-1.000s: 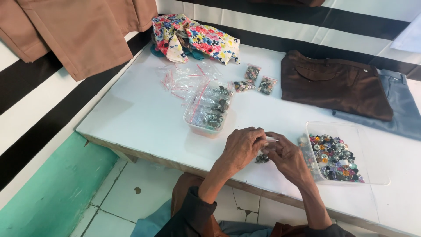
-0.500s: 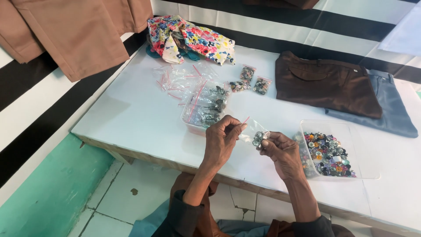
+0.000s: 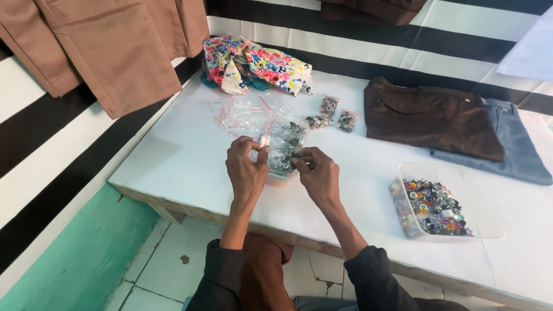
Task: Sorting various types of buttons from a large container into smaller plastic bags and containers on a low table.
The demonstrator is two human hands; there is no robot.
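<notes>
Small clear bag of dark buttons [image 3: 283, 151], being held just above the near middle of the white table [image 3: 190, 167] and over a shallow clear tray [image 3: 276, 175] lying under it. The bag is hanging between the two hands, its long axis running roughly far-left to near-right; its red-edged mouth is pointing toward the left hand [image 3: 246, 170], which is pinching that upper corner with thumb and forefinger. The right hand [image 3: 318, 175] is gripping the bag's right side, fingers curled in and closed on the plastic; both hands are equally near, each touching the bag. Far and left of the hands, a loose heap of empty clear bags with red strips [image 3: 245, 112] is lying on the table; just right of that, three small filled button bags [image 3: 333, 115] are resting side by side. A floral cloth [image 3: 256, 66] is lying at the far edge, folded brown trousers [image 3: 429, 115] and grey-blue trousers [image 3: 515, 150] at the far right. A clear tub of mixed coloured buttons [image 3: 438, 207] is sitting near right, well apart from the hands; nothing is standing between
</notes>
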